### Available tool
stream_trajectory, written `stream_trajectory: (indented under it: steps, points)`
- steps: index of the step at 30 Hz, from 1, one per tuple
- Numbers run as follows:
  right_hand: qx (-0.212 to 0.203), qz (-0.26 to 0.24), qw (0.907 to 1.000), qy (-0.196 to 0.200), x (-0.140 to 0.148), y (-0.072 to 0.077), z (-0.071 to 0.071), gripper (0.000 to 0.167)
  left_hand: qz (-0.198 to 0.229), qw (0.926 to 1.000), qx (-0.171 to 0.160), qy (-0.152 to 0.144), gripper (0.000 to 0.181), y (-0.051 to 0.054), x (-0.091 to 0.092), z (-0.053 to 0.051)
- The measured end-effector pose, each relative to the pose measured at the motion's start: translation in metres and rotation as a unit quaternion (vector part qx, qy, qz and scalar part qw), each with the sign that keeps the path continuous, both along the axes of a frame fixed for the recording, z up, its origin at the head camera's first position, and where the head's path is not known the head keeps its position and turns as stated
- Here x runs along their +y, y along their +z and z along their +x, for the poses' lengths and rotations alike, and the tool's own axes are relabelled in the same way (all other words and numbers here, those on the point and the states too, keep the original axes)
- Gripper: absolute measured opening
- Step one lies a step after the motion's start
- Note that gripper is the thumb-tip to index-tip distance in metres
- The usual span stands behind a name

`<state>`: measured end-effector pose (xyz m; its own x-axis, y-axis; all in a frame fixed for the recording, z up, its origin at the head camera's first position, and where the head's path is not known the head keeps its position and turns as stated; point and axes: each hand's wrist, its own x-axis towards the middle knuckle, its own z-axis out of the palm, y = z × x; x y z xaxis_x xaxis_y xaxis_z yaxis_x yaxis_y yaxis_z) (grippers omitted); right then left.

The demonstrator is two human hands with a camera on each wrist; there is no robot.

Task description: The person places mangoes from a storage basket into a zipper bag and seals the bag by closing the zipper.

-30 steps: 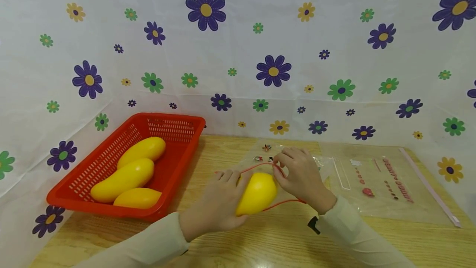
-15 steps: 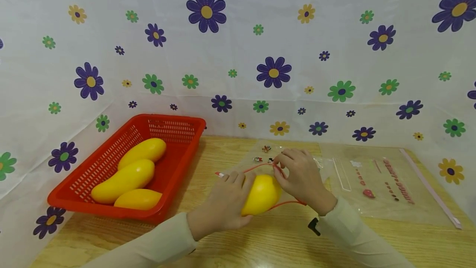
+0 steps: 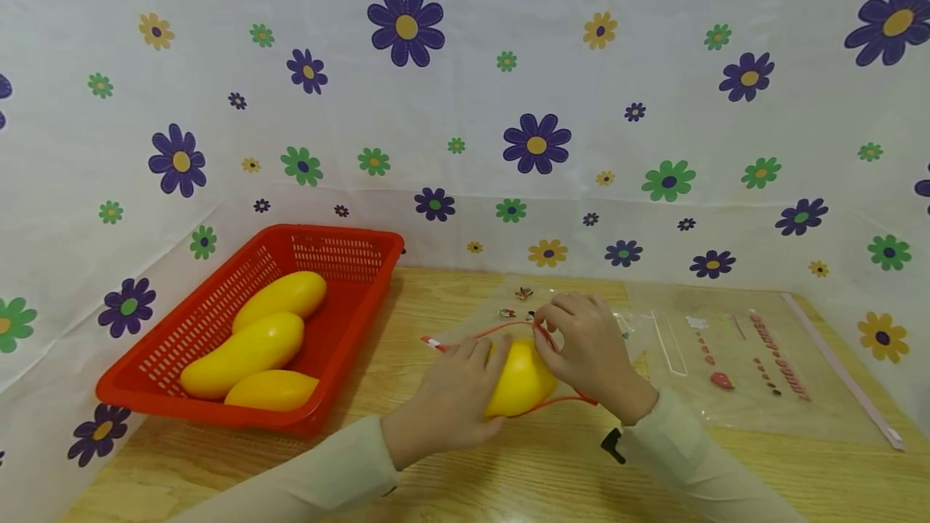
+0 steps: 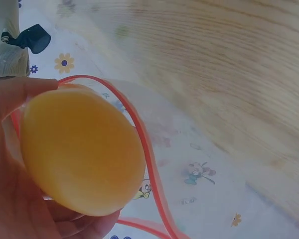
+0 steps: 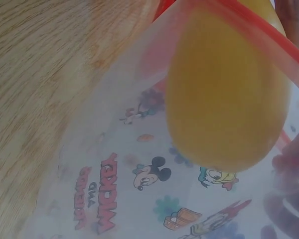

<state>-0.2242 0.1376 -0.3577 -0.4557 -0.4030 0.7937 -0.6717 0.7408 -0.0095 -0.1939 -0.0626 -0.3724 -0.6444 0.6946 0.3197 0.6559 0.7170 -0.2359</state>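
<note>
In the head view my left hand [image 3: 450, 402] grips a smooth yellow mango [image 3: 523, 382], fingers over its top and thumb below. The mango's front end lies inside the mouth of a clear plastic zip bag [image 5: 104, 129] with cartoon prints. The bag's red zip edge [image 4: 145, 144] loops around the mango in the left wrist view. My right hand [image 3: 592, 349] pinches the upper zip edge between thumb and fingers, holding the mouth apart. Through the film in the right wrist view, the mango's rounded end shows, while its rear is hidden behind the left hand.
A red plastic basket [image 3: 366, 297] with three more yellow mangoes [image 3: 243, 355] stands on the left. Another clear printed bag [image 3: 726, 402] with a pink slider lies flat on the wooden table [image 3: 523, 483] at right. A white flowered cloth [image 3: 465, 87] hangs behind.
My left hand has moved right with the mango, bringing it deeper into the bag mouth. The left end of the red zip edge now shows more. The right hand has stayed nearly still.
</note>
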Motion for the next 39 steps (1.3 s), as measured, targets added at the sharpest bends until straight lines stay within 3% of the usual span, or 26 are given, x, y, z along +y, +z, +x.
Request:
stream_trajectory:
  steps: [12, 18, 25, 39]
  points:
    - [-0.003, -0.003, 0.9999, -0.011, -0.001, -0.001, 0.001, 0.009, -0.052, 0.9984, -0.017, 0.015, 0.086, -0.001, 0.010, 0.002]
    - [0.003, 0.000, 1.0000, -0.003, -0.002, -0.002, 0.001, 0.010, -0.036, 0.9981, -0.044, 0.022, 0.083, -0.003, 0.014, 0.000]
    - [0.009, -0.001, 0.9999, 0.004, -0.002, -0.002, 0.002, 0.010, -0.022, 0.9945, -0.091, 0.046, 0.081, -0.009, 0.016, -0.012]
    - [0.008, 0.000, 0.9999, 0.010, -0.006, -0.002, 0.004, 0.008, -0.049, 0.9876, -0.132, 0.070, 0.079, -0.006, 0.021, -0.041]
